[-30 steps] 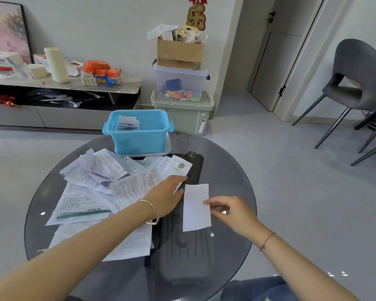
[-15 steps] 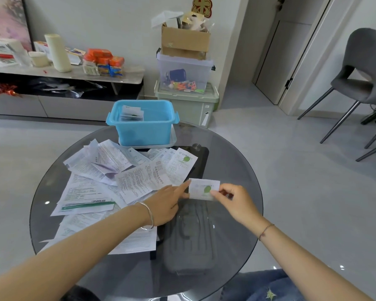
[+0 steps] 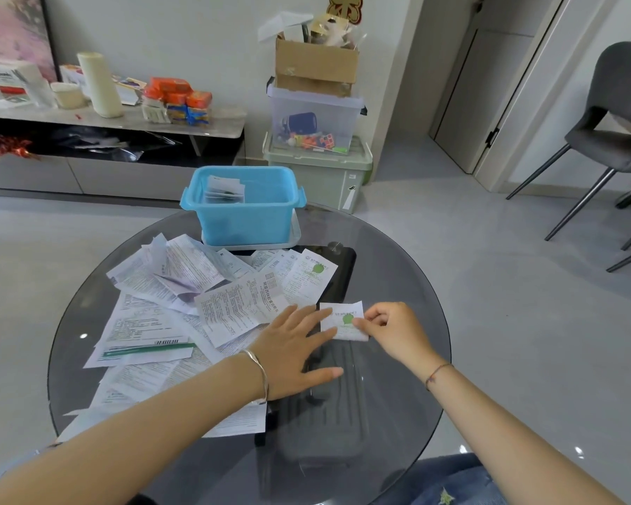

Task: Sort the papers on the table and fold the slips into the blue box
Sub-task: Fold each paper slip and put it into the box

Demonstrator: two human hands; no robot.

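The round glass table (image 3: pixel 397 286) carried a loose spread of printed papers (image 3: pixel 183 304) over its left half, overlapping one another from the middle out towards the left edge. The blue box (image 3: pixel 248 216) stood upright at the far edge, open at the top, on a pale lid (image 3: pixel 295 238) that showed under its base. A few folded slips (image 3: pixel 224 189) leaned inside it against the far left wall.

Near the middle of the table, just right of the paper spread, lay a small white slip (image 3: pixel 341 320) with a green mark on it. It looked doubled over, though the view was too soft to be sure. The left hand (image 3: pixel 296 353) lay flat with its fingers straight and spread, palm down, and its fingertips rested on the slip's left edge. A silver bangle (image 3: pixel 257 373) sat on that wrist. The right hand (image 3: pixel 394 331) had its fingers curled, with thumb and forefinger pinching the slip's right edge. A thin cord (image 3: pixel 436 373) circled that wrist.

Through the glass, beneath both hands, a dark ribbed case (image 3: pixel 325 424) showed under the table, running towards the near edge.
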